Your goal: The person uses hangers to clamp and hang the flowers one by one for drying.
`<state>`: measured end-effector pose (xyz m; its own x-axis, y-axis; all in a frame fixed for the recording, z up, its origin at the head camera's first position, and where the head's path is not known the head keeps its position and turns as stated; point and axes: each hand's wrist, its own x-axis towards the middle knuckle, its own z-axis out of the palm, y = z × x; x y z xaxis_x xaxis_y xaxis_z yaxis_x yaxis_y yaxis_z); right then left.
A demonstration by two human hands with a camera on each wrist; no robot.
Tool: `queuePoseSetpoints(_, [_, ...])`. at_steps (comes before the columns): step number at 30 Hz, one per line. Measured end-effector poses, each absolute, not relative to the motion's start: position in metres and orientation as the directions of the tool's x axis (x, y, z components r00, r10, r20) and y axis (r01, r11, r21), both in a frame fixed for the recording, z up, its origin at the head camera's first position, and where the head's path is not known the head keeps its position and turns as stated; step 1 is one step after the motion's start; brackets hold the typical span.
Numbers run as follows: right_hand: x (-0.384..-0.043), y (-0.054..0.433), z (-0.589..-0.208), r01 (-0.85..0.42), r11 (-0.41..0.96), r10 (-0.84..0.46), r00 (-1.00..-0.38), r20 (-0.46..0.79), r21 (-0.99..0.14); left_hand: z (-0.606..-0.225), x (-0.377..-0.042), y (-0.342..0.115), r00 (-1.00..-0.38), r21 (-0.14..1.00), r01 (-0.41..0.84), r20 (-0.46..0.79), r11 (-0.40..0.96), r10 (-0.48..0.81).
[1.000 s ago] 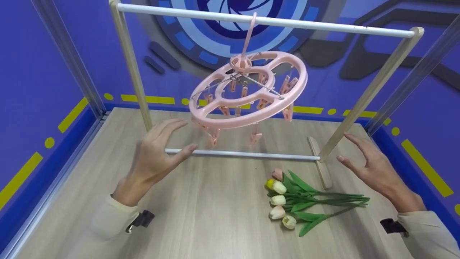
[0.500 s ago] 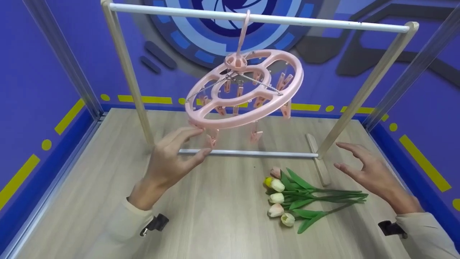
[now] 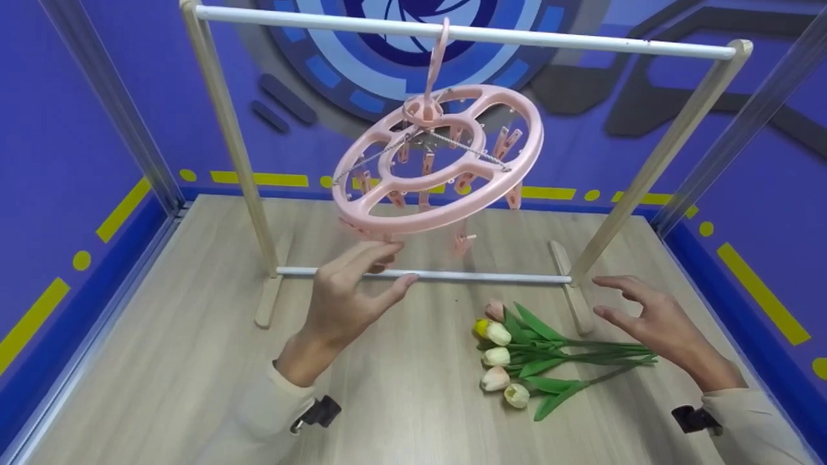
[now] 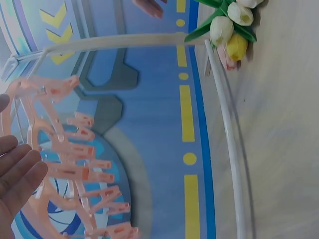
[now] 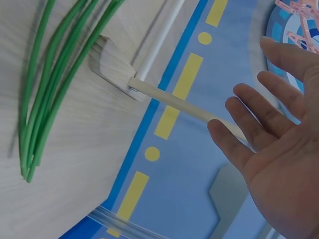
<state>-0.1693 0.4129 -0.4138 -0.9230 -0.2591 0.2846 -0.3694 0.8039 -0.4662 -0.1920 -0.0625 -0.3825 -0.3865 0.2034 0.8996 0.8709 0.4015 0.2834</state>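
Observation:
A pink oval clip hanger [image 3: 446, 210] with several dangling clothespins [image 4: 75, 172] hangs tilted by its hook from the white top bar. Just below its near rim is my left hand [image 3: 349, 294], thumb and fingers apart with nothing between them; whether the fingertips touch a clothespin I cannot tell. My right hand [image 3: 662, 320] hovers by the stem ends of the artificial tulips [image 3: 549, 365], fingers loosely bent and holding nothing. In the right wrist view the right hand [image 5: 284, 129] spreads its fingers in the air, apart from the green stems [image 5: 57, 84].
The rack has a white top bar [image 3: 310, 21], a lower bar [image 3: 478, 277], wooden posts [image 3: 652, 168] and feet [image 3: 268, 307] on the wood-grain table [image 3: 194, 387]. Blue patterned walls [image 3: 71, 129] enclose the back and sides.
My left hand has moved right, from beside the hanger to under its near rim. My right hand has shifted slightly left and down. The tulips lie in place.

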Motion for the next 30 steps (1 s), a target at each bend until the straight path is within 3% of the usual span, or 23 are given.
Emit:
queuePoseSetpoints(12, [-0.168, 0.414, -0.439, -0.384, 0.798, -0.284, -0.919, 0.272, -0.464, -0.39, -0.181, -0.018, -0.526, 0.476, 0.815, 0.847, 0.332, 0.076])
queuePoseSetpoints(30, [-0.174, 0.423, -0.454, -0.405, 0.796, -0.318, -0.912, 0.258, -0.451, -0.381, -0.193, 0.029, -0.711, 0.713, 0.694, 0.701, 0.102, -0.06])
